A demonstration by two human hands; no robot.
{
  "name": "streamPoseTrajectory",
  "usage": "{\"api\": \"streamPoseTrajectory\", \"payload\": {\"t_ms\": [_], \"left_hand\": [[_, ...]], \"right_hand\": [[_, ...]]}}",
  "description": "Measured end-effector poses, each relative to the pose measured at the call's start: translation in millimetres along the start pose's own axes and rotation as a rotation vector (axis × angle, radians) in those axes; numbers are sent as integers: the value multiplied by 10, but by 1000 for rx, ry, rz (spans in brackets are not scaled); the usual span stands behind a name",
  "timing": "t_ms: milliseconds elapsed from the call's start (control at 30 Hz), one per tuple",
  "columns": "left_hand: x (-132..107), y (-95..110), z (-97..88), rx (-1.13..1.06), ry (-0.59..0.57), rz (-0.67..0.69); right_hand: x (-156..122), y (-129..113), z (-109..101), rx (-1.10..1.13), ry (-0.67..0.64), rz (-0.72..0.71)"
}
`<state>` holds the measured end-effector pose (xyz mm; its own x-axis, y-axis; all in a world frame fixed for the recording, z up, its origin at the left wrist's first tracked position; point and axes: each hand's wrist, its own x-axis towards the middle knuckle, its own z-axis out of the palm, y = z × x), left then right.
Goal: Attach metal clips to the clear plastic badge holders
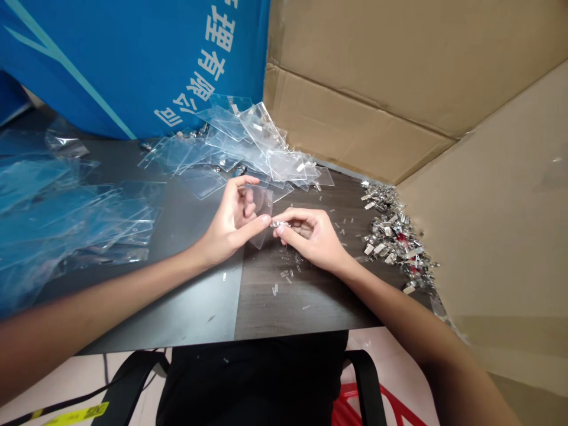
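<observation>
One clear sleeve (266,203) held in left hand (233,225), fingers loosely curled; right hand (313,236) pinches metal clip (278,224) at fingertips; clip pile (390,239) right of fingers.

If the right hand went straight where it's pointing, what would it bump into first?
Probably the left hand: its thumb tip is right by the right hand and the little metal clip it holds. The clear plastic sleeve is very close too, but depth is hard to judge.

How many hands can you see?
2: the left hand holding a clear plastic sleeve, and the right hand pinching a small metal clip. No others show.
</observation>
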<state>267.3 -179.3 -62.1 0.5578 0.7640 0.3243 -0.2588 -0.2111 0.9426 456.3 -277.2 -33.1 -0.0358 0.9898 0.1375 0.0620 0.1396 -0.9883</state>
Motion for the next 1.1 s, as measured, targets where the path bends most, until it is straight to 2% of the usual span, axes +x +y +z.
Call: {"api": "streamPoseTrajectory", "payload": {"t_ms": [167,500,733,1100], "left_hand": [[-6,19,33,58,66,51],[-9,-13,12,112,65,85],[-51,2,16,256,91,136],[-67,-36,16,341,98,211]], "right_hand": [[-11,24,-3,-89,7,-39],[8,84,-36,-108,-7,-20],[-7,43,-7,-141,21,-22],[-26,21,-22,-285,53,-172]]}}
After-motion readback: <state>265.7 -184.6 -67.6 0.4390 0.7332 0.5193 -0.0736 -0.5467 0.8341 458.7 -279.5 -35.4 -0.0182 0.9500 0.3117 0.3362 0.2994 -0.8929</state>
